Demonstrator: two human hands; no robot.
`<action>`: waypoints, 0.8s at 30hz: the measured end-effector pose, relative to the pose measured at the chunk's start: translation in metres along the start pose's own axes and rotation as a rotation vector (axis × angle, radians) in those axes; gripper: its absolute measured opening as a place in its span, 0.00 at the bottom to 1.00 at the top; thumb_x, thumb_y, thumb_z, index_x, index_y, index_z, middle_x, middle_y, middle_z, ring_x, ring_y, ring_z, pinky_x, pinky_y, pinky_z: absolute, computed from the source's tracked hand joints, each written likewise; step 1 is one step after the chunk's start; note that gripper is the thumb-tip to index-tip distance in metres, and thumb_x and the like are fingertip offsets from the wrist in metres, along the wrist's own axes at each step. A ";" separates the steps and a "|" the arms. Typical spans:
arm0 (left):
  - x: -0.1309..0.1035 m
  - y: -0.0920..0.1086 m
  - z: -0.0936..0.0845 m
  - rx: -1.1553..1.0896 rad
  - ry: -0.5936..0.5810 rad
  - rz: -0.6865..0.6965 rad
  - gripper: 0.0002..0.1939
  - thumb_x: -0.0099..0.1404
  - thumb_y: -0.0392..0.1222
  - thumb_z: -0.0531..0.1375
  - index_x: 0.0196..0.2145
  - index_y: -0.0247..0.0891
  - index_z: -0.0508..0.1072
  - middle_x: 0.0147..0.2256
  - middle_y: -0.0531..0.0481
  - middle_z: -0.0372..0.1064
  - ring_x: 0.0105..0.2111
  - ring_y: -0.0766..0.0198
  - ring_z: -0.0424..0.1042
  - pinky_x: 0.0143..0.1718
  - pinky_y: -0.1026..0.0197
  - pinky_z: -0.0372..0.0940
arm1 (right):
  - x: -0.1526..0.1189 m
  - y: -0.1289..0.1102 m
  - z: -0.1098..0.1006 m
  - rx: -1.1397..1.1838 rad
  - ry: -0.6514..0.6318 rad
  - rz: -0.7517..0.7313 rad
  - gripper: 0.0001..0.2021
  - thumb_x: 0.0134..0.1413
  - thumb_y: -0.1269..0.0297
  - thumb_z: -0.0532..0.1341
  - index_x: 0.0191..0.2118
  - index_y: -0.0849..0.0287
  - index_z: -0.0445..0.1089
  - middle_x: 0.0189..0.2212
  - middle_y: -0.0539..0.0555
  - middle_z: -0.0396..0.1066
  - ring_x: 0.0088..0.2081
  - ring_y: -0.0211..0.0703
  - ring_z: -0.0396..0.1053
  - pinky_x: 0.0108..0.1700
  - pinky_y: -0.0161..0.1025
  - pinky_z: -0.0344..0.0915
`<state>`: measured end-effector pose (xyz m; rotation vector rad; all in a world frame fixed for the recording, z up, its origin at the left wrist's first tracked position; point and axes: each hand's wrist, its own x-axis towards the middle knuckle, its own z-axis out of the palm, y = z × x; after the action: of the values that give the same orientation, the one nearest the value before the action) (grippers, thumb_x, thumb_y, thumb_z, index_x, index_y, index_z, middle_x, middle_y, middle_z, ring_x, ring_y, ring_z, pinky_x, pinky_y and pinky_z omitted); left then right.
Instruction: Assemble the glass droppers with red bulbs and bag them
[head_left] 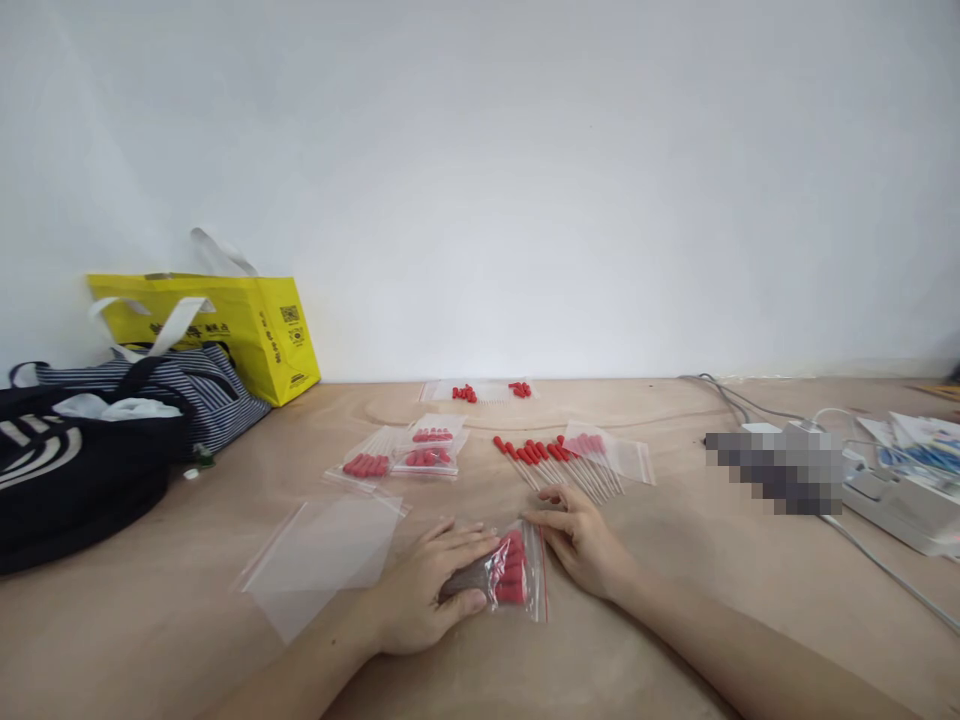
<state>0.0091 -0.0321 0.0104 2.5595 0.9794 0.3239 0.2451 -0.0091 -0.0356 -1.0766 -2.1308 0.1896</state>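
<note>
A clear zip bag [535, 580] lies on the table in front of me, with several red-tipped sticks [512, 572] inside, their red ends toward the zip edge. My left hand [431, 585] rests on the bag's left part, fingers stretched out and thumb apart, hiding most of the sticks' shafts. At the far corner of the zip edge, my right hand [574, 535] has its thumb and fingers closed on the bag. Just beyond that hand, loose red-tipped sticks [551, 455] are fanned out, some tips covered by another clear bag [626, 455].
Flat clear bags [322, 550] lie at left; filled bags [367, 465] sit behind them. Another clear bag [491, 390] with red-tipped sticks is near the wall. A yellow bag [281, 340] and black bag [82, 470] stand left. A power strip [900, 510] and cables are right.
</note>
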 end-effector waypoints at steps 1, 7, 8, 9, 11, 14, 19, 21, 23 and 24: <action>0.000 -0.001 0.000 0.010 -0.005 0.003 0.26 0.60 0.43 0.54 0.56 0.49 0.52 0.55 0.51 0.55 0.55 0.56 0.53 0.55 0.43 0.44 | 0.001 0.001 0.000 0.001 -0.005 -0.013 0.13 0.52 0.73 0.51 0.39 0.54 0.70 0.40 0.57 0.64 0.42 0.44 0.62 0.43 0.42 0.61; 0.004 -0.013 0.008 0.184 0.379 -0.147 0.16 0.58 0.42 0.55 0.46 0.42 0.67 0.47 0.46 0.64 0.48 0.52 0.61 0.50 0.45 0.55 | 0.000 -0.002 -0.004 0.085 0.043 -0.014 0.09 0.52 0.74 0.49 0.34 0.58 0.64 0.33 0.55 0.67 0.35 0.39 0.65 0.37 0.36 0.63; 0.005 -0.014 0.009 0.177 0.427 -0.179 0.14 0.58 0.40 0.54 0.42 0.40 0.68 0.43 0.45 0.66 0.45 0.54 0.64 0.46 0.48 0.59 | -0.001 -0.003 -0.005 0.099 0.055 -0.013 0.08 0.52 0.75 0.49 0.33 0.58 0.63 0.32 0.54 0.67 0.34 0.38 0.66 0.36 0.35 0.63; 0.005 -0.014 0.009 0.155 0.444 -0.193 0.11 0.58 0.38 0.53 0.39 0.39 0.69 0.39 0.46 0.67 0.40 0.56 0.67 0.41 0.52 0.63 | -0.002 -0.004 -0.005 0.109 0.065 -0.014 0.08 0.51 0.75 0.49 0.32 0.58 0.62 0.32 0.54 0.67 0.33 0.38 0.66 0.35 0.35 0.63; 0.005 -0.012 0.009 0.094 0.416 -0.174 0.08 0.59 0.37 0.52 0.33 0.38 0.69 0.33 0.48 0.67 0.34 0.60 0.68 0.35 0.57 0.65 | -0.004 -0.006 -0.006 0.126 0.068 -0.018 0.07 0.48 0.76 0.50 0.31 0.58 0.61 0.32 0.54 0.67 0.34 0.38 0.66 0.35 0.34 0.63; 0.005 -0.008 0.009 0.031 0.334 -0.094 0.08 0.61 0.37 0.51 0.34 0.39 0.69 0.35 0.49 0.68 0.36 0.61 0.68 0.37 0.58 0.64 | -0.006 -0.012 -0.010 0.179 0.025 -0.046 0.09 0.47 0.77 0.50 0.32 0.57 0.62 0.34 0.54 0.68 0.35 0.38 0.67 0.36 0.34 0.63; 0.005 -0.011 0.012 0.120 0.249 -0.136 0.18 0.64 0.44 0.47 0.51 0.39 0.61 0.52 0.46 0.60 0.51 0.56 0.58 0.52 0.50 0.55 | -0.004 -0.023 -0.018 0.250 -0.151 -0.119 0.16 0.44 0.78 0.51 0.40 0.56 0.63 0.35 0.53 0.67 0.39 0.39 0.66 0.40 0.35 0.63; 0.005 -0.013 0.012 0.155 0.231 -0.173 0.21 0.64 0.47 0.46 0.53 0.39 0.58 0.54 0.45 0.56 0.54 0.55 0.55 0.53 0.48 0.52 | -0.001 -0.023 -0.018 0.237 -0.190 -0.125 0.17 0.43 0.78 0.52 0.41 0.56 0.63 0.37 0.54 0.67 0.40 0.39 0.65 0.41 0.36 0.63; 0.006 -0.012 0.011 0.156 0.232 -0.168 0.23 0.64 0.48 0.46 0.55 0.39 0.56 0.55 0.45 0.55 0.54 0.55 0.54 0.53 0.48 0.53 | 0.004 -0.020 -0.014 0.215 -0.186 -0.124 0.17 0.43 0.78 0.52 0.41 0.57 0.63 0.37 0.54 0.66 0.40 0.39 0.65 0.41 0.36 0.63; 0.007 -0.011 0.010 0.149 0.236 -0.156 0.23 0.63 0.49 0.47 0.55 0.40 0.56 0.55 0.45 0.54 0.54 0.55 0.54 0.53 0.49 0.53 | 0.007 -0.017 -0.011 0.204 -0.173 -0.121 0.16 0.44 0.77 0.52 0.40 0.57 0.63 0.36 0.54 0.67 0.40 0.39 0.65 0.41 0.36 0.62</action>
<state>0.0111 -0.0218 -0.0026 2.5976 1.3263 0.5359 0.2385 -0.0167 -0.0165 -0.8366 -2.2644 0.4465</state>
